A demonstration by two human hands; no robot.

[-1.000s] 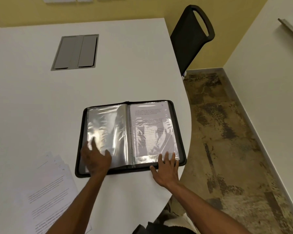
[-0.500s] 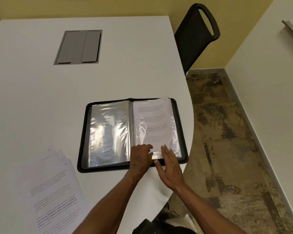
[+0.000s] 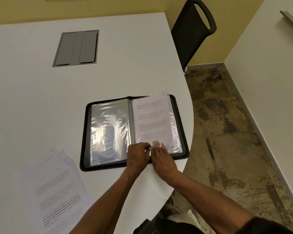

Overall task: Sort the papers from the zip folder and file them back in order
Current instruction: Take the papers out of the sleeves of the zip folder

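Both hands, left (image 3: 137, 155) and right (image 3: 162, 159), pinch a glossy clear plastic sleeve (image 3: 173, 132). It holds a printed white sheet (image 3: 150, 119) inside the open black zip folder (image 3: 86, 137) on the smooth white table (image 3: 41, 98).

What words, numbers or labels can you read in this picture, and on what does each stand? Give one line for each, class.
Sheet in the zip folder: printed paragraphs, one part bold, too blurred to read; a small handwritten mark at its top corner, unclear.
Loose papers on the table: printed lines too blurred to read; small handwritten marks at the top corners, one perhaps "4", the rest unclear.
Nothing else bears text.
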